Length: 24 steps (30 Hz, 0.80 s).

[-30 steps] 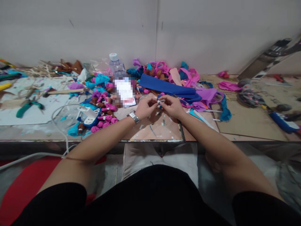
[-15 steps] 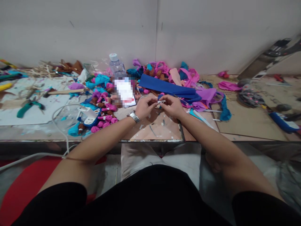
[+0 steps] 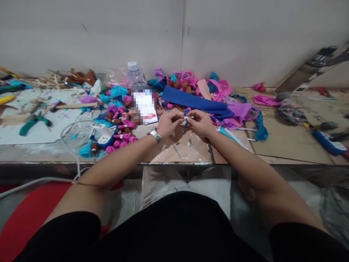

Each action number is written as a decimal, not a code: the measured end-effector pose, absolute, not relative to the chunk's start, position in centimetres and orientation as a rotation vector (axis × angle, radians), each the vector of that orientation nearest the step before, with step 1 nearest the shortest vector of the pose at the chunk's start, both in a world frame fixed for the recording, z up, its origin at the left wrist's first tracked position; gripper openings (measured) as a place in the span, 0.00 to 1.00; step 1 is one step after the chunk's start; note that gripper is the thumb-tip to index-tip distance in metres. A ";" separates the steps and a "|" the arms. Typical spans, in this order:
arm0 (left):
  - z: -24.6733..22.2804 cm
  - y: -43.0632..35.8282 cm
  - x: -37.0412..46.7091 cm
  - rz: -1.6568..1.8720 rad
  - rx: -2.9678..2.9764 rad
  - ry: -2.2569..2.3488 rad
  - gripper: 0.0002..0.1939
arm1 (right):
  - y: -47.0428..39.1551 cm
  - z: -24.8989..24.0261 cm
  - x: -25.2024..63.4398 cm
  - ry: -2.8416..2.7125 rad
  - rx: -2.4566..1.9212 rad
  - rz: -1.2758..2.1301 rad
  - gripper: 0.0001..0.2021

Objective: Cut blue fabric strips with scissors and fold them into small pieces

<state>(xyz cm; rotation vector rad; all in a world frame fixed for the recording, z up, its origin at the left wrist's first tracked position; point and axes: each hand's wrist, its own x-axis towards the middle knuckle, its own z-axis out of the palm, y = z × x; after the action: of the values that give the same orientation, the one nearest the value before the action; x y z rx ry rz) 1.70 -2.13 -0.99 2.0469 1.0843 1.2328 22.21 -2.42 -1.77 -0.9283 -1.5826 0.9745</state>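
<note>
My left hand (image 3: 168,125), with a metal watch on the wrist, and my right hand (image 3: 201,124) meet above the front middle of the table. Pinched between the fingertips of both is a small dark blue crumpled bundle (image 3: 187,111). A narrow white strip (image 3: 189,117) crosses it, and my right fingers close on that strip. The fingers partly hide the bundle's lower part. Just behind my hands lies a long folded band of blue fabric or paper (image 3: 193,101). Left of my left hand are several pink bundles (image 3: 128,137) with white bands round them.
A lit phone (image 3: 147,105) stands behind my left hand, near a clear bottle (image 3: 136,75). To the left are a blue-and-white power socket (image 3: 107,136) with a white cable, a hammer (image 3: 77,106) and green pliers (image 3: 28,125). Purple scraps (image 3: 240,111) and cardboard (image 3: 289,140) lie right.
My fingers have shifted slightly around the blue bundle, and the white strip now lies more closely across it. Otherwise my hands stay in the same place.
</note>
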 end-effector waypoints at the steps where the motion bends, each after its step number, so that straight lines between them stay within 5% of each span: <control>1: -1.1 -2.1 1.7 1.240 2.048 1.080 0.07 | -2.5 -1.7 22.1 -1.575 -0.928 0.981 0.18; 24: -1.8 -1.9 1.7 1.270 2.102 1.100 0.07 | -2.3 -1.8 22.1 -1.508 -0.908 1.072 0.18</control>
<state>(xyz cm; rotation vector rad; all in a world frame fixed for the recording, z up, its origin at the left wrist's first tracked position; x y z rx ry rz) 1.74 -1.90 -1.79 2.1016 1.1001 1.2697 22.07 -2.29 -1.76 -0.9083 -1.5084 1.0718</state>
